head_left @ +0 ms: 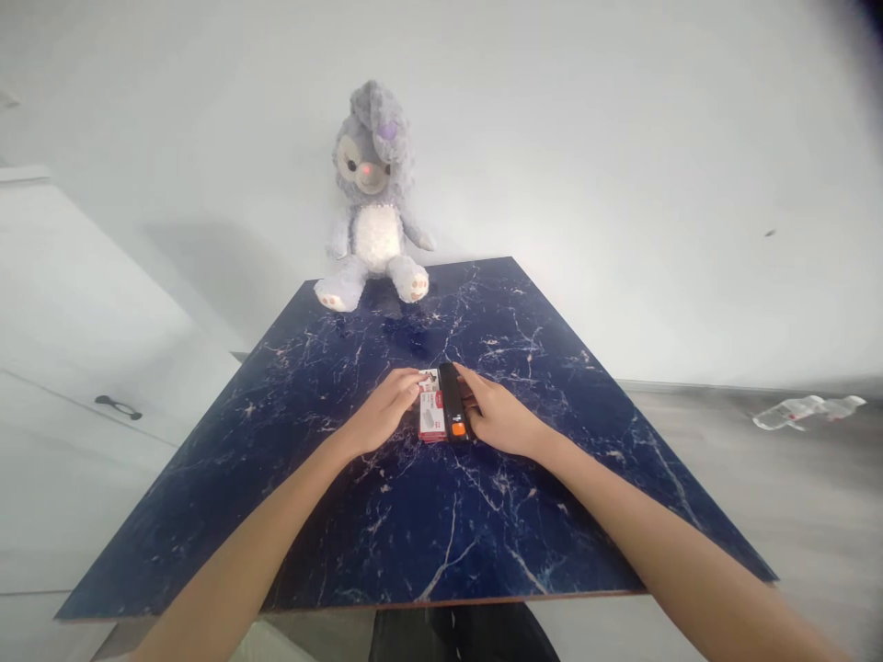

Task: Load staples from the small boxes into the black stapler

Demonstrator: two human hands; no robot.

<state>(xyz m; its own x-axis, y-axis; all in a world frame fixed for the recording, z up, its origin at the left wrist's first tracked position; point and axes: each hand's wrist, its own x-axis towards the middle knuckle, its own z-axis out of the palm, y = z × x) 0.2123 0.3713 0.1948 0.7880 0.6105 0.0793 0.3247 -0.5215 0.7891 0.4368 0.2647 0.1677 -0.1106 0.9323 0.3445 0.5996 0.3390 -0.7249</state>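
On the middle of a dark blue marble-patterned table [386, 542] lie a small red and white box [430, 416] and, right beside it, a black stapler [452, 414] with an orange tip. My left hand [384, 410] curls against the box's left side, fingertips on its far end. My right hand [495, 414] rests along the stapler's right side with its fingers closed on it.
A grey and white plush rabbit [373, 202] sits at the table's far edge against a white wall. A white cabinet with a dark handle [117, 405] stands to the left. A crumpled clear plastic bottle [804, 410] lies on the floor at the right.
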